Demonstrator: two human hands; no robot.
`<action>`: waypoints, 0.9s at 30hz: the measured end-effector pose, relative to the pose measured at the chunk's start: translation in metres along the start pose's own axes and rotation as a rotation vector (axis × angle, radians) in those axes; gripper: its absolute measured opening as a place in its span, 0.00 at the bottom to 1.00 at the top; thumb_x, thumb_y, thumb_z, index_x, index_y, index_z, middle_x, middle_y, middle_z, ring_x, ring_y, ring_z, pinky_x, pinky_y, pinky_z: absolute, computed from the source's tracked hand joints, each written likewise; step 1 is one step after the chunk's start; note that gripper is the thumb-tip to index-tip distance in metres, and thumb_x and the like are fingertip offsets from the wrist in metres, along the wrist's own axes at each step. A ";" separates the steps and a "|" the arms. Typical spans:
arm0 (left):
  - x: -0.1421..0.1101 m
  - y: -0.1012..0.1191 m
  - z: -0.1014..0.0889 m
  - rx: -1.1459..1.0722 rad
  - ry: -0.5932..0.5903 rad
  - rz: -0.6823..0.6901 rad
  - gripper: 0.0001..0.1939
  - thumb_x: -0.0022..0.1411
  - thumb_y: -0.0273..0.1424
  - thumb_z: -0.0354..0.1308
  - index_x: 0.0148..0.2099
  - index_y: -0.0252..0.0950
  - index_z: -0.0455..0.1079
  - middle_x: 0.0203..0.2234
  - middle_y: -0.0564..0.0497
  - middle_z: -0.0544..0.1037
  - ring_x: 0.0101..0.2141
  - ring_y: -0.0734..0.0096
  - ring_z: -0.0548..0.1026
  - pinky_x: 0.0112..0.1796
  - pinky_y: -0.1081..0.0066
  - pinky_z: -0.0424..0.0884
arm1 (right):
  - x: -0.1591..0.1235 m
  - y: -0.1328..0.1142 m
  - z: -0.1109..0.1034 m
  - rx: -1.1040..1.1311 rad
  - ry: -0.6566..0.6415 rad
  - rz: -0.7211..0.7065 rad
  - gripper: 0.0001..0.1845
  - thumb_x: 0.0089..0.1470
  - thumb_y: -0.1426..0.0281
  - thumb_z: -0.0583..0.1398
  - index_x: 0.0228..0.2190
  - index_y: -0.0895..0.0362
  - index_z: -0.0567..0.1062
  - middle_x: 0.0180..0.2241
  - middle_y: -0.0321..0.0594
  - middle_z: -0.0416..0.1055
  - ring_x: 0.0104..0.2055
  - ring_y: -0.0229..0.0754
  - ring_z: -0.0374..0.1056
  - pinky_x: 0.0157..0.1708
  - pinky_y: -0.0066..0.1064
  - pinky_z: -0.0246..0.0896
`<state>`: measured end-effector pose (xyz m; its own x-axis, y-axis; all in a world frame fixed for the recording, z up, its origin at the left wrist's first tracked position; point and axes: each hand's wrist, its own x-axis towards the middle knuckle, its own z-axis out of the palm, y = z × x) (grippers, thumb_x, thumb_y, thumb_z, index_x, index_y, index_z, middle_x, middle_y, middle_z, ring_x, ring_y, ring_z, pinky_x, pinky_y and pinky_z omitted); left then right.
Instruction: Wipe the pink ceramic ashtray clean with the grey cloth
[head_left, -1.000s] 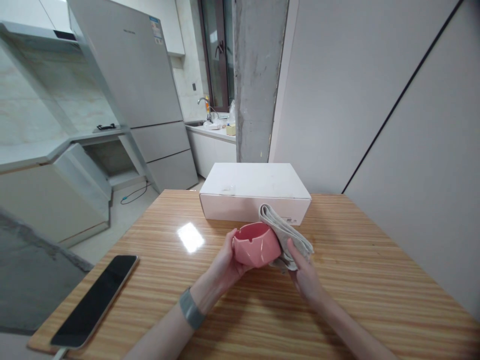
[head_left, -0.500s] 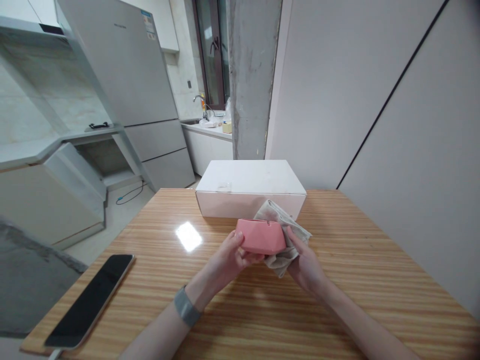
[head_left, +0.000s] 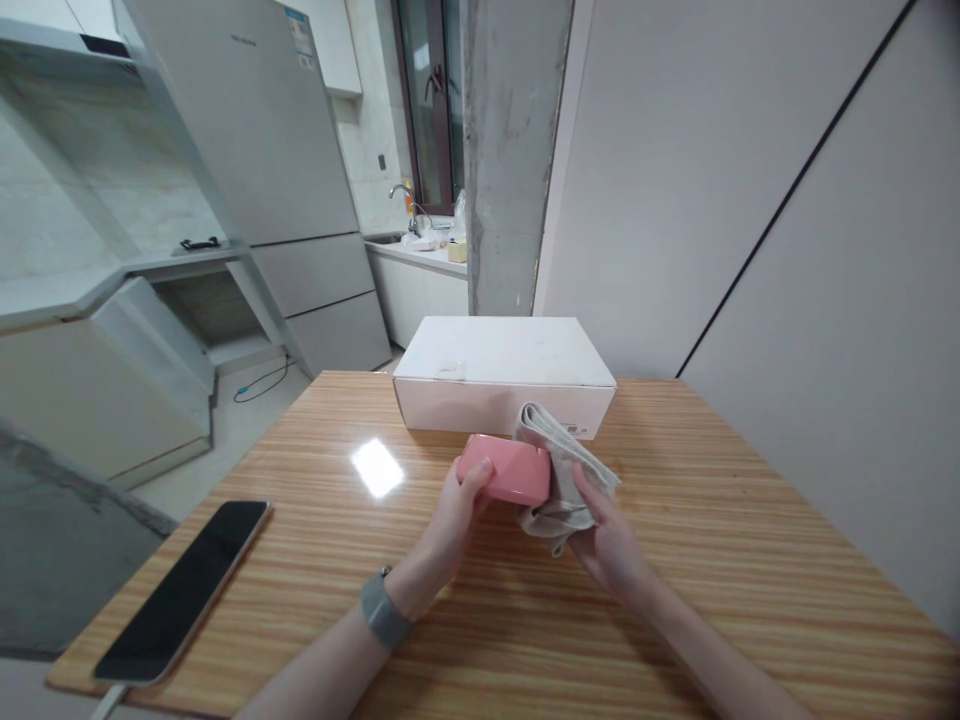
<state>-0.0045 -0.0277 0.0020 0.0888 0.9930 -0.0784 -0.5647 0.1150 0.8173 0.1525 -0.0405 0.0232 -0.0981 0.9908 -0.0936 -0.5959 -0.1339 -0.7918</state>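
My left hand grips a pink ashtray by its left side, thumb across the front wall. The ashtray has faceted sides and a small notch in its rim. It is held above the table, tilted slightly. A folded light grey cloth is pinched in my right hand, thumb on top; the fingers beneath are partly hidden. The cloth lies against the right side of the ashtray, and I cannot see exactly how far it wraps behind.
Behind my hands a closed white box stands at the far edge of the wood-grain table. A phone with a white cable lies at the left edge. Beyond are a fridge, a concrete column and a pale wall.
My left hand has shifted the ashtray slightly left and turned it. More of the cloth now shows between the ashtray and my right hand.
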 end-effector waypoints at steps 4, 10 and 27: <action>0.000 0.000 0.002 -0.047 0.017 -0.013 0.24 0.53 0.44 0.64 0.48 0.35 0.71 0.49 0.43 0.75 0.51 0.56 0.70 0.51 0.62 0.66 | 0.001 0.002 -0.001 0.008 0.072 0.006 0.21 0.38 0.54 0.70 0.34 0.52 0.80 0.36 0.36 0.81 0.41 0.50 0.76 0.31 0.32 0.73; -0.002 0.013 0.008 -0.075 -0.197 -0.055 0.21 0.59 0.39 0.57 0.52 0.35 0.71 0.51 0.44 0.74 0.54 0.55 0.68 0.56 0.58 0.60 | 0.007 -0.007 -0.004 0.112 0.131 0.004 0.19 0.46 0.55 0.66 0.37 0.53 0.79 0.37 0.35 0.81 0.39 0.46 0.76 0.35 0.33 0.73; -0.005 0.005 0.000 0.006 -0.085 -0.016 0.32 0.49 0.39 0.68 0.54 0.36 0.64 0.52 0.39 0.70 0.52 0.51 0.70 0.50 0.56 0.67 | 0.005 -0.015 -0.005 0.089 0.028 0.042 0.17 0.48 0.57 0.64 0.36 0.54 0.80 0.34 0.41 0.81 0.41 0.52 0.75 0.42 0.41 0.71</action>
<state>-0.0074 -0.0320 0.0067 0.1678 0.9849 -0.0430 -0.5576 0.1308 0.8198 0.1655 -0.0331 0.0317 -0.1026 0.9843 -0.1434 -0.6605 -0.1752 -0.7301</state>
